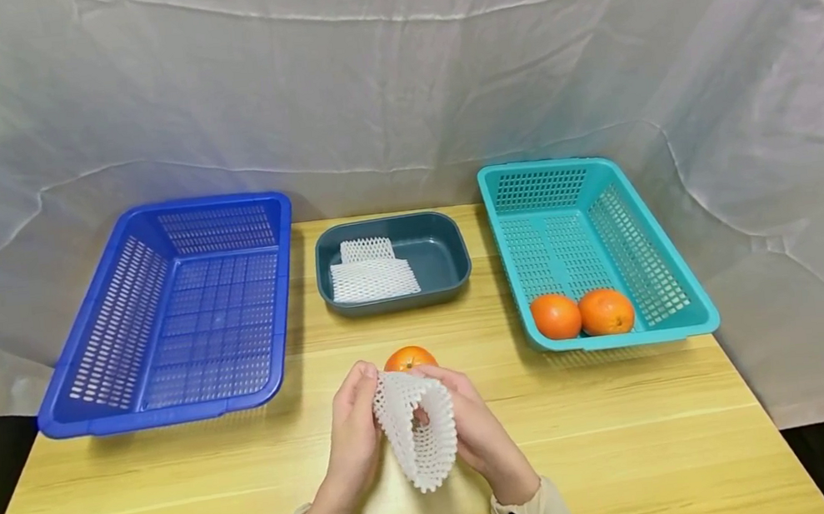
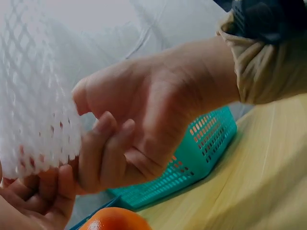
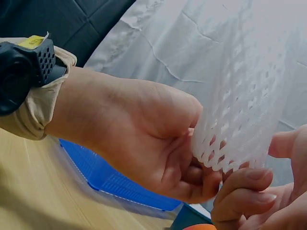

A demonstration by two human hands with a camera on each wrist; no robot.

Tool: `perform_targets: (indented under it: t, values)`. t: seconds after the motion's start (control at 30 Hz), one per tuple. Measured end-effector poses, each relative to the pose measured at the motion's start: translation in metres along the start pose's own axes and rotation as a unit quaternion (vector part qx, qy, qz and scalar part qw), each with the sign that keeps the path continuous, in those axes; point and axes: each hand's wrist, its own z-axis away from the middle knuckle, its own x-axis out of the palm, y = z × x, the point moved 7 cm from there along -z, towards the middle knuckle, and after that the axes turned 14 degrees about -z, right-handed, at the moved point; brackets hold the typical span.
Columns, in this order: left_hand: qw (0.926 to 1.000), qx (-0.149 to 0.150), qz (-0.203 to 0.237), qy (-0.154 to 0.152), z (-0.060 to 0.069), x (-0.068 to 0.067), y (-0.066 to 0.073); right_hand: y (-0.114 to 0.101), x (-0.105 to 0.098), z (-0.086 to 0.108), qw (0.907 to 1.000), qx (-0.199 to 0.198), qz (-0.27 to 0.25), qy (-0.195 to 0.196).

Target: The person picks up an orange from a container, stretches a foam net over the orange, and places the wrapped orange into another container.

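A white foam net sleeve [image 1: 417, 428] is held up between both hands, its open mouth spread toward the head camera. My left hand [image 1: 355, 435] grips the sleeve's left side with curled fingers. On the other side my right hand [image 1: 479, 430] grips it, with some fingers behind or inside the netting; a fingertip shows through the mouth. In the right wrist view the netting [image 3: 240, 110] partly hides the fingers. Just behind the sleeve an orange [image 1: 409, 358] lies on the table, its lower part covered by the sleeve and hands.
At the left stands a blue basket [image 1: 172, 416]. A dark teal tray [image 1: 442, 254] at the back middle holds flat white foam nets [image 1: 375, 279]. On the right, a turquoise basket [image 1: 672, 263] holds two oranges [image 1: 606, 312]. A grey cloth [image 1: 379, 84] hangs behind the table.
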Motion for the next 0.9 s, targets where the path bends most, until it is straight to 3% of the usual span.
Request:
perform_targets:
  t: [0.23, 0.53, 0.63, 0.9]
  values:
    - [0.9964, -0.009, 0.067, 0.051, 0.0, -0.008, -0.002, 0.01, 0.002, 0.003, 0.9987, 0.036, 0.006, -0.036]
    - [0.9944, -0.026, 0.07, 0.074, -0.002, -0.01, -0.008, 0.017, 0.003, 0.001, 0.9954, 0.084, -0.025, -0.038]
    - [0.9949, -0.028, 0.07, 0.067, -0.002, -0.01, -0.01, 0.017, 0.003, 0.001, 0.9932, 0.095, -0.049, -0.045]
    - [0.9928, 0.006, 0.119, -0.009, -0.006, -0.005, -0.013, 0.008, -0.002, -0.001, 0.9913, 0.079, -0.087, -0.059]
